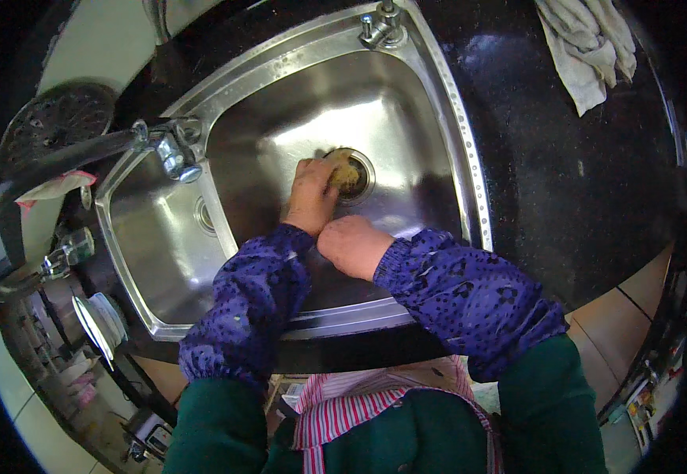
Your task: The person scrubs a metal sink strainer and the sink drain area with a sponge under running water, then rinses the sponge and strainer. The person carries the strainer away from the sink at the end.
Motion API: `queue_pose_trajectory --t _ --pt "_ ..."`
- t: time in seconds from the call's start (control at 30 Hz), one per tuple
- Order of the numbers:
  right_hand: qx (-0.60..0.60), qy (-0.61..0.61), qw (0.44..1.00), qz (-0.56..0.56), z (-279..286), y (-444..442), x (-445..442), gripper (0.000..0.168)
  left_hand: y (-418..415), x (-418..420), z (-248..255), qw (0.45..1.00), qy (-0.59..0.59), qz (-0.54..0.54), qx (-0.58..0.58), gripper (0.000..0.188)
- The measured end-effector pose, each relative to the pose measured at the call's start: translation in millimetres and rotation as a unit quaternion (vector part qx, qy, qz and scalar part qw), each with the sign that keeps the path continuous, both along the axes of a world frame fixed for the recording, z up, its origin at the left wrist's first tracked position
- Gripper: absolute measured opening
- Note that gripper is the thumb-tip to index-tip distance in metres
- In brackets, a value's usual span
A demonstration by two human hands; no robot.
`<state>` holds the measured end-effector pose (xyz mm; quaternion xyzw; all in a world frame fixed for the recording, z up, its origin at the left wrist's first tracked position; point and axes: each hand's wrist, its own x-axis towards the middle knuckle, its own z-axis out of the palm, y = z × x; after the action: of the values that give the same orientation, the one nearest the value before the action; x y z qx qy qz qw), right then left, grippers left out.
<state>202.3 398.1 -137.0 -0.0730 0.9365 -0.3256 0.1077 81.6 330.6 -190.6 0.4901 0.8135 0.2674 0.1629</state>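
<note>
Inside the large stainless steel sink basin (272, 136), my left hand (311, 192) grips a yellow-brown, sponge-like piece (343, 169). The piece lies over part of the round drain (369, 178), and its exact kind cannot be told. Just nearer to me, my right hand (352, 243) is curled beside my left wrist, close to touching it. Its fingers are turned under, so whatever may be in them is hidden. Both forearms wear purple patterned sleeve covers (468, 290) and reach over the sink's front rim (349, 317).
A smaller basin (154, 237) adjoins on the left. A curved faucet (53, 163) arches out leftward, and a second tap (382, 32) stands at the back corner. On the black countertop (533, 195) lies a grey cloth (592, 47). Stacked plates (100, 323) sit at left.
</note>
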Motion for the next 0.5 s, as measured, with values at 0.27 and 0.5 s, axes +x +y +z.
queue_pose_trajectory --t 0.27,0.5 --pt "0.111 0.07 0.989 -0.067 15.1 16.7 -1.8 0.008 -4.7 13.0 -34.8 0.938 0.23 -0.228 -0.124 0.035" --pt "0.139 0.059 0.966 -0.211 17.3 30.7 -17.4 0.013 13.9 2.5 -49.5 0.951 0.125 -0.16 -0.235 0.039"
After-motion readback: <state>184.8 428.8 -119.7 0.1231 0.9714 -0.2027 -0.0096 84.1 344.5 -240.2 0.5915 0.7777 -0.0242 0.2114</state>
